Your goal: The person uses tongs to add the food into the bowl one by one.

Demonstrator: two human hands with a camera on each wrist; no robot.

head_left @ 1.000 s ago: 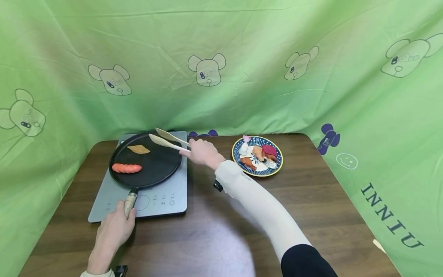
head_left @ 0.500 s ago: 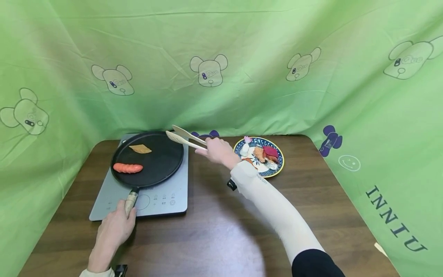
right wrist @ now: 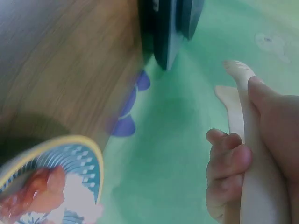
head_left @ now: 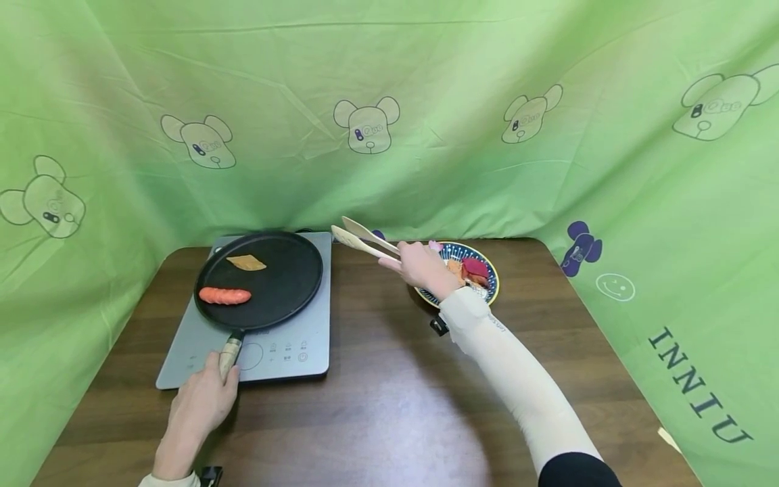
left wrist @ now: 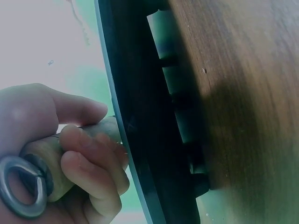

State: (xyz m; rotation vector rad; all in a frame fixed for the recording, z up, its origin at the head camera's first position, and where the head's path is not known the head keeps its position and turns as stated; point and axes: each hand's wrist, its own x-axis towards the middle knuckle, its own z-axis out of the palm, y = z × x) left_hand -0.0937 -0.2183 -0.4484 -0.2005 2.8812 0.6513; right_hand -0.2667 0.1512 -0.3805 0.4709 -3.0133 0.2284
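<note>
Pale tongs (head_left: 353,241), tips parted, are gripped in the right hand (head_left: 424,265) at two o'clock from the black pan (head_left: 268,284). The left hand (head_left: 203,399) curls round the pan's handle (head_left: 230,352) at seven o'clock; only the left wrist view shows the metal ring (left wrist: 28,212) at its end.

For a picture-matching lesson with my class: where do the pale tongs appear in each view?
Head: the pale tongs near the centre, in the right hand.
Left wrist: not in the picture.
Right wrist: along the right side.
Shared landmark: the wooden table, in all three.
</note>
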